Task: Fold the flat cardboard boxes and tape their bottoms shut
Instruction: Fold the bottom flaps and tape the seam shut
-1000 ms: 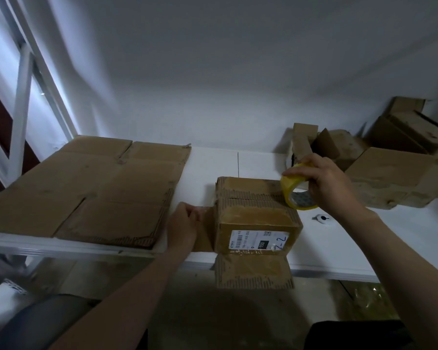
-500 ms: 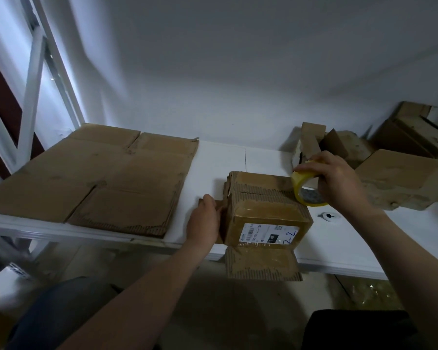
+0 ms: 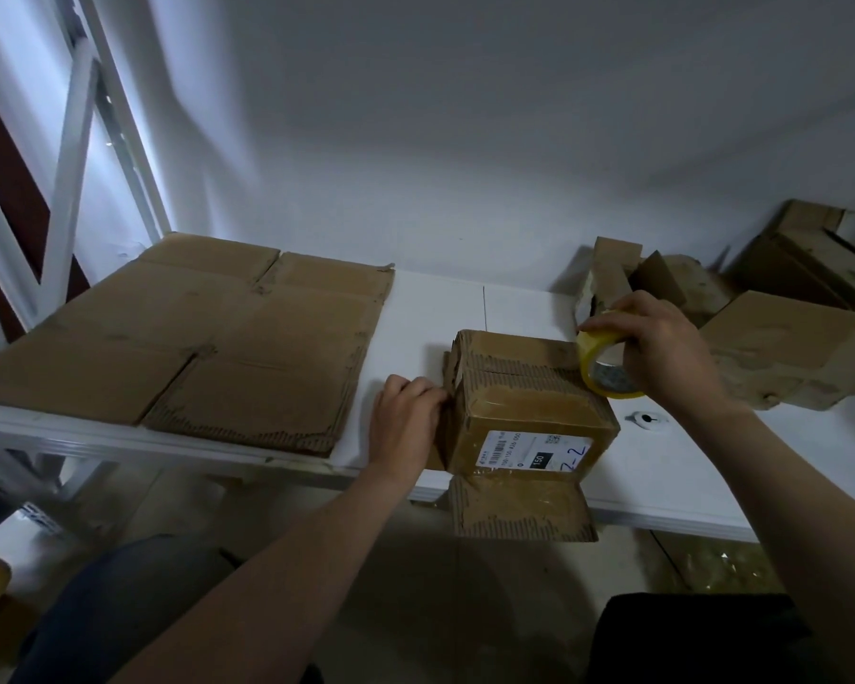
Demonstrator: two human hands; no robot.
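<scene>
Small box [image 3: 524, 402]: brown cardboard, folded up, standing at the near edge of the white table [image 3: 687, 466], roughly mid-frame; its top flaps are closed with a seam running left to right, a white label [image 3: 534, 451] sits on the near face, and one flap [image 3: 519, 510] hangs down past the table edge. Left hand [image 3: 406, 422]: set against the box's left side, fingers [image 3: 423, 387] curled onto the upper left edge and gripping it; thumb hidden. Right hand [image 3: 662, 353]: fingers and thumb curled over a yellow tape roll [image 3: 605, 367], holding it upright at the box's top right edge, the roll touching the cardboard there. Flat cardboard [image 3: 193, 338]: unfolded sheets lying flat on the left part of the table, well apart from the small box. Folded boxes [image 3: 786, 348]: a loose heap at the right rear, against the wall. Small white object [image 3: 646, 420]: on the table just right of the box, below the right wrist; too small to identify.
</scene>
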